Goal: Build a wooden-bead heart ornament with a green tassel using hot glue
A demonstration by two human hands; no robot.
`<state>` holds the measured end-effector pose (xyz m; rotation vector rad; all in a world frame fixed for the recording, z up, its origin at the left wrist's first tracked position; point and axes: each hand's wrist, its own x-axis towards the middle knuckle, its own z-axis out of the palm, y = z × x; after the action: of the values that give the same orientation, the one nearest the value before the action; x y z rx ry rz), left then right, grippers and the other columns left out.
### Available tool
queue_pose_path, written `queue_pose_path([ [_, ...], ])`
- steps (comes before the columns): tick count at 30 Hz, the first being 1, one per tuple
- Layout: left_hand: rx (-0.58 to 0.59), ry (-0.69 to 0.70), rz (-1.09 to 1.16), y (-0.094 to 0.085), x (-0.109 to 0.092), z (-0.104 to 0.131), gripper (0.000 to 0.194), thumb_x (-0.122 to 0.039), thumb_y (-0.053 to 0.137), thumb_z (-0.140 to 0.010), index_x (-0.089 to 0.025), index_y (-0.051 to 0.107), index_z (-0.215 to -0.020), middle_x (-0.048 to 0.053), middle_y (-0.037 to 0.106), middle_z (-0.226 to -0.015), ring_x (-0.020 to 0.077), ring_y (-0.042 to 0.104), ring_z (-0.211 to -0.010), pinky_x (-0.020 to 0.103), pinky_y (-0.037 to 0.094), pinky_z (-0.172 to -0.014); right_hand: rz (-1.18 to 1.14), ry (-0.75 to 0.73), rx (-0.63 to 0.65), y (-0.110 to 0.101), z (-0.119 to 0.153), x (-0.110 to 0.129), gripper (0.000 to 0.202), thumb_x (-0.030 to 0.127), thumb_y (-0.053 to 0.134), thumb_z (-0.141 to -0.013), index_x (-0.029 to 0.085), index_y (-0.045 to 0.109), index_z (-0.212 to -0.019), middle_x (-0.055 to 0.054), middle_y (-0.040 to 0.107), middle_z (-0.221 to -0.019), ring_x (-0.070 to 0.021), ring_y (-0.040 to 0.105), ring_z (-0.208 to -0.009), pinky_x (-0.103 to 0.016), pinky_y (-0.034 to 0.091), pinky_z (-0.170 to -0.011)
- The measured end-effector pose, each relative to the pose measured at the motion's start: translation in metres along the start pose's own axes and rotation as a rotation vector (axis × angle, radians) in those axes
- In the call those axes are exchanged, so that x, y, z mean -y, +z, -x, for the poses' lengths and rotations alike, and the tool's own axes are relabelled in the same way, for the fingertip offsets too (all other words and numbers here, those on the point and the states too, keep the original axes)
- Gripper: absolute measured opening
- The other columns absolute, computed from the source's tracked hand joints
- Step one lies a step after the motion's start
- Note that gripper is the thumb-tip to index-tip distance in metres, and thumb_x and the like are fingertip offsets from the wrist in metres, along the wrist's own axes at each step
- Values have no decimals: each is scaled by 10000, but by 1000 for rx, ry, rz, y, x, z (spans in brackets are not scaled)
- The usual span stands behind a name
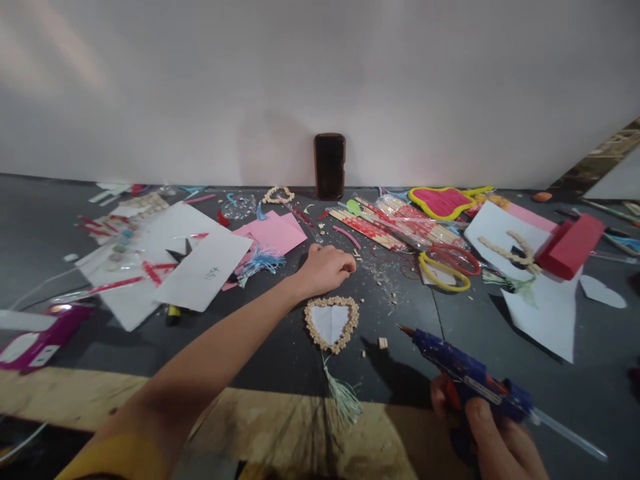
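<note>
My left hand (327, 268) reaches over the dark tabletop with its fingers curled in and closed. Whatever they may pinch is hidden; small pale wooden bits (357, 255) lie by the fingertips. Just below that hand rests a heart ornament (310, 327), its border built of little wooden pieces around white paper. A pale green tassel (344, 399) hangs from its point over the table edge. In my right hand (493, 433) is a blue glue gun (453, 357), its nozzle pointing left toward the heart and a clear glue stick (570, 433) sticking out behind.
A phone (330, 167) leans upright against the wall. Scissors (445, 277), packs of wooden sticks (370, 227) and a red block (570, 247) lie to the right. Pink paper (277, 233), white sheets (205, 267) and a purple tool (45, 340) lie to the left.
</note>
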<state>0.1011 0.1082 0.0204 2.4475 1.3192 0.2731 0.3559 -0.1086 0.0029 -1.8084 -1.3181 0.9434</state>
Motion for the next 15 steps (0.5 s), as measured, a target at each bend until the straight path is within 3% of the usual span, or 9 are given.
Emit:
queue_pose_path([
  [3,-37,-9,44,-2,-2,2,162,-158,514,-778,-222,650,-837,5,684,-840,214,568,-889,406,292,-877,83,-56,-32,-4,0,0,467,549,418,-882,175,697,-884,-81,733,-840,-200,686,-744,-242,543,-646],
  [7,-126,-48,155,-14,-3,16,221,-187,489,-807,-225,659,-942,21,685,-909,206,584,-908,357,352,-864,335,-270,-39,-17,-17,9,364,480,420,-896,203,634,-994,-50,723,-837,-203,686,-744,-261,546,-631],
  [11,-197,-91,323,-27,-7,41,178,-259,509,-829,-202,660,-903,16,698,-929,164,616,-865,260,423,-781,789,-487,-118,-23,-43,20,494,476,382,-902,131,483,-1241,-139,683,-1009,-288,662,-891,-388,548,-715],
  [15,-236,-159,443,-30,-18,68,158,-292,552,-805,-184,664,-831,8,701,-801,147,621,-744,229,435,-666,1153,-550,-157,-20,-52,18,497,411,330,-933,60,464,-1259,-164,660,-927,-329,616,-872,-462,518,-732],
])
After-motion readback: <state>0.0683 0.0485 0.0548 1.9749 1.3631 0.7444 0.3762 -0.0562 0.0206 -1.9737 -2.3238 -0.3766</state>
